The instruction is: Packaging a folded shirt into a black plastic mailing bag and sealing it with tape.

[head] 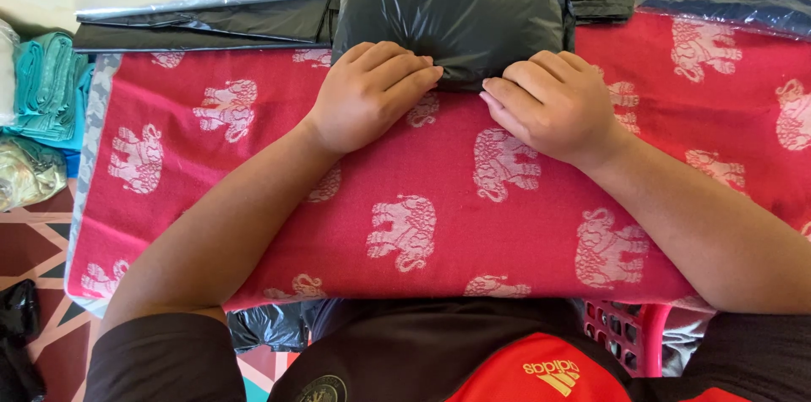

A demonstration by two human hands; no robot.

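1. Left hand (372, 91) and right hand (549, 100): curled fingers pressing near edge of stuffed dark grey plastic mailer bag (452, 9).
2. Bag far-centre on red elephant-print cloth (439, 199).
3. Likely sealing step; firm, even pressure needed.

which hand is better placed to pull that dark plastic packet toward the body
Left, narrowly. The left hand lies with its fingers curled over the near edge of the dark grey plastic packet, already on it. The right hand sits at the same edge, but mostly on the red elephant-print cloth.
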